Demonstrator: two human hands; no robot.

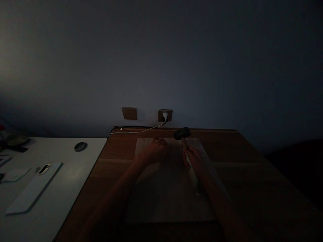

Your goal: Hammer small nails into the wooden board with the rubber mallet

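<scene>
In the dim head view, my right hand (194, 159) is wrapped around the handle of a mallet (191, 169). Its dark, blunt head points away from me, and the pale handle runs back under my wrist. My left hand (156, 150) is at the far part of a flat, pale board (166, 198), its fingers curled. Whether something small is pinched there is too dark to see. The mallet head is to the right of my left hand, apart from it.
The board lies on a brown wooden table (234, 181). To the left, a white tabletop (68, 188) bears a roll of tape (80, 146) and a long pale panel (34, 191). Behind, a plug (165, 116) sits in a wall socket, with a white cable (136, 132) trailing left.
</scene>
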